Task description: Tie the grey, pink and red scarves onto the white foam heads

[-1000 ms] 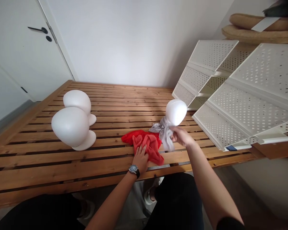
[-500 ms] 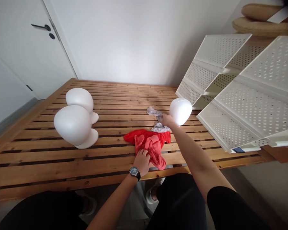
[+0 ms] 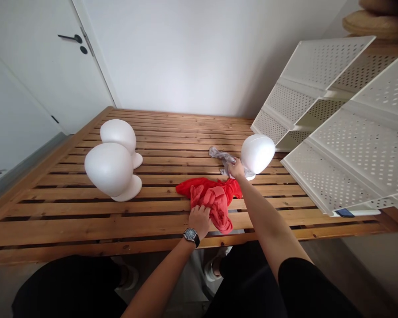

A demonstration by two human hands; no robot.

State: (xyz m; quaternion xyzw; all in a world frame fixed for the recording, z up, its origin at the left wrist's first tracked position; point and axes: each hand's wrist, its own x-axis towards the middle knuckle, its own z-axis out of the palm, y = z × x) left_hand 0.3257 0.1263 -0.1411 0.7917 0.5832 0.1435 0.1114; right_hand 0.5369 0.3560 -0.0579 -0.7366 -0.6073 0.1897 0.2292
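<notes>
Presently we note our left hand closed on the red cloth at frame centre. Our right hand pinches the grey cloth beside the white foam head on the bench.

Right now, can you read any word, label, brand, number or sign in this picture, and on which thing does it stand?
No text can be read anywhere.
The watch on the left wrist has a dial too small to read.
The small dark tag on the edge of the white shelf is too blurred to tell if it carries any text.
The red cloth, the grey cloth and the white foam heads show no print.
</notes>
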